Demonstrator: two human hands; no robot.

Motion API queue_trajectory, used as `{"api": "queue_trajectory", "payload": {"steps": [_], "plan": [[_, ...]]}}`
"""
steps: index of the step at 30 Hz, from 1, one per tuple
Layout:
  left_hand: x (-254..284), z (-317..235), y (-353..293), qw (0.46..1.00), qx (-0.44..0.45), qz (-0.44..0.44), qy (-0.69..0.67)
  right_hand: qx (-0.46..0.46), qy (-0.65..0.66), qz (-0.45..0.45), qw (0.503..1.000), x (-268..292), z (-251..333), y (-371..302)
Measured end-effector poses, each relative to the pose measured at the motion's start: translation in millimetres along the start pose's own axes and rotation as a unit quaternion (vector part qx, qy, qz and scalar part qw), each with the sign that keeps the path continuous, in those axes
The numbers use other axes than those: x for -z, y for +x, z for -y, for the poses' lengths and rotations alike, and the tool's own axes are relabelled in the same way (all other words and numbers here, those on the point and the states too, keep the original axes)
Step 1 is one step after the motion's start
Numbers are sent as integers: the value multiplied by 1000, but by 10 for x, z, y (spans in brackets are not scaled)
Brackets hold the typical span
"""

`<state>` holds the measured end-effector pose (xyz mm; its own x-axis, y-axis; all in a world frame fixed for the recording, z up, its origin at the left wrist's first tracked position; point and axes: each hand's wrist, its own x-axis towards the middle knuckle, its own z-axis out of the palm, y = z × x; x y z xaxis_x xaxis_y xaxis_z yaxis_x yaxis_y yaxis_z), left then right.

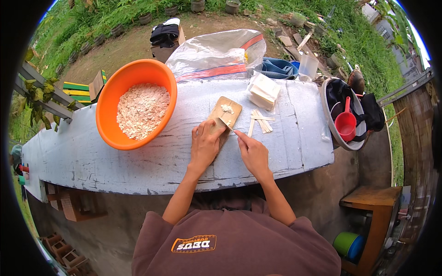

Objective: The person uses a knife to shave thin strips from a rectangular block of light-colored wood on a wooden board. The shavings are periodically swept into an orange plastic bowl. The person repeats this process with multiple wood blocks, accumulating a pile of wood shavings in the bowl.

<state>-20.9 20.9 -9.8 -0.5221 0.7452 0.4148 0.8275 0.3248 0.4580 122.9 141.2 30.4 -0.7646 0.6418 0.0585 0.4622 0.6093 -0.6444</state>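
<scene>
On the table in front of me lies a narrow wooden cutting board (235,109), tilted away to the right. My right hand (254,155) grips a knife (224,123), its blade low across the board. Beside the blade, my left hand (205,143) has its fingers curled down on the board; whatever they hold is hidden beneath them. Small pale cut pieces (227,108) lie beyond the knife. Several pale flat strips (264,123) rest to the right, below a clear plastic pack (263,92) of pale slabs. At left, an orange basin (104,117) contains many pale flakes (142,110).
A clear plastic sack with red stripes (207,53) covers the far side of the whitish table (133,172). Blue fabric (279,69) and a clear container (307,67) sit behind the pack. At right, a grey tub (328,115) holds a red dipper (345,125) and dark cloth.
</scene>
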Motion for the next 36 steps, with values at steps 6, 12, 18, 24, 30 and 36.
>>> {"api": "queue_trajectory", "payload": {"steps": [6,12,18,24,30,36], "plan": [[22,22,2,1000,1,13,-3,13,-5,-16,1000,-319,42,289],[30,87,-43,1000,-2,2,-27,-40,41,32,998,-159,117,292],[37,64,-51,999,7,12,-33,-36,9,41,998,-68,42,17],[61,99,-43,999,8,12,-46,1,22,9,1000,-335,126,299],[78,116,-79,999,4,9,-42,-23,26,28,999,-235,113,249],[77,98,-94,999,-1,-7,-43,-21,1,33,999,-133,57,-57]]}}
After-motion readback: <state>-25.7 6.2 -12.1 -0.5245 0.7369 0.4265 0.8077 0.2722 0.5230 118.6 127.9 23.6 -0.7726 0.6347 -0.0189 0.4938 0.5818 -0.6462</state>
